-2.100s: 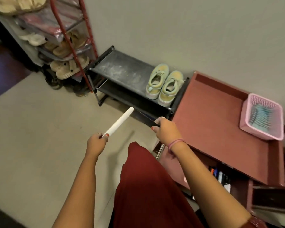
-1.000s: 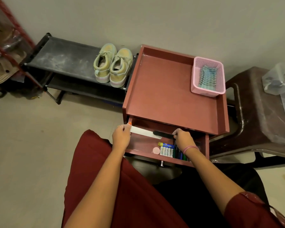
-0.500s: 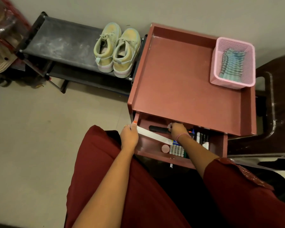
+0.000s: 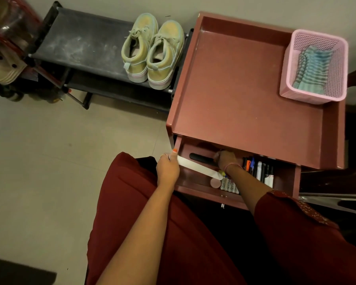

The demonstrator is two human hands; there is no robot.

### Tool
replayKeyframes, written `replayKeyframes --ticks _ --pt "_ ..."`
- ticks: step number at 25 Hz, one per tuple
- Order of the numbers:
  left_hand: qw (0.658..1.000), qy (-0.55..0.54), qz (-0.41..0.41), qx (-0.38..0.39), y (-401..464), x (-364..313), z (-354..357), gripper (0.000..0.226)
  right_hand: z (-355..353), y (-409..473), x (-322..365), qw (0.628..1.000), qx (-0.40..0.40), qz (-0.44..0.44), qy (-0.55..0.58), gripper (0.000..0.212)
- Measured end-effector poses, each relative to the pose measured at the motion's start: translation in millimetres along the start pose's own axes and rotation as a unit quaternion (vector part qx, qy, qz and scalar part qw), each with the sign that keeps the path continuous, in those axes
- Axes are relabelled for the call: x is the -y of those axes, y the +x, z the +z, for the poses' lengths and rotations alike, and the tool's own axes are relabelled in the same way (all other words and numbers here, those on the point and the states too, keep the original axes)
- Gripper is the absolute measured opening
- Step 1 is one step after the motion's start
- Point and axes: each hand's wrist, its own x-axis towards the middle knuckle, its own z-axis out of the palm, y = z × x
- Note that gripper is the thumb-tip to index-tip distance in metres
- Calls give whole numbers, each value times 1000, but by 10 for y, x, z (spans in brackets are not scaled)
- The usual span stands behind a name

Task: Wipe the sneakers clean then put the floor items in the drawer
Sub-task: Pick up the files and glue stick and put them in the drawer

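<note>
The left hand (image 4: 168, 169) grips a white stick (image 4: 199, 168) over the open drawer (image 4: 206, 190). At its 3 o'clock, the right hand (image 4: 226, 160) holds a black stick (image 4: 200, 156) inside.

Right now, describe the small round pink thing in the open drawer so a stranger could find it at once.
Start at the reddish-brown cabinet by the wall and look into its open drawer below the top. Near the front wall lies a small pink disc, just under the tip of the white stick. It is the only round item; the batteries beside it are slim cylinders.
</note>
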Motion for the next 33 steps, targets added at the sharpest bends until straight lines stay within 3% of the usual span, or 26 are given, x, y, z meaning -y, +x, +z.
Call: replayKeyframes --ticks 7,9,12,19,21,23,26,31,33 --pt "1000 2 -4 3 -3 -3 20 40 22 -24 -76 991 -9 39 129 28" --pt "1000 -2 -6 7 -13 -23 26 40 -13 -169 -139 975 -27 15 220 25" --pt "1000 -27 -14 5 -23 -37 47 42 -79 -446 -260 954 10 -24 298 23" --pt "985 -153 -77 13 -154 -136 87 34 -126 -891 -576 879 56 85 466 20" --pt "982 -167 -87 21 -186 -164 104 34 -90 -921 -651 832 66 117 538 12" --pt "976 -188 -96 50 -213 -182 119 30 -70 -936 -727 758 62 145 633 4" --pt "967 -217 -100 90 -225 -186 125 23 -83 -960 -819 669 70 160 722 8" --pt "967 -218 -89 102 -231 -215 155 24 -170 -987 -933 600 59 152 783 11" --pt "964 -223 -89 109 -251 -238 173 22 -207 -956 -954 593 40 153 790 16"
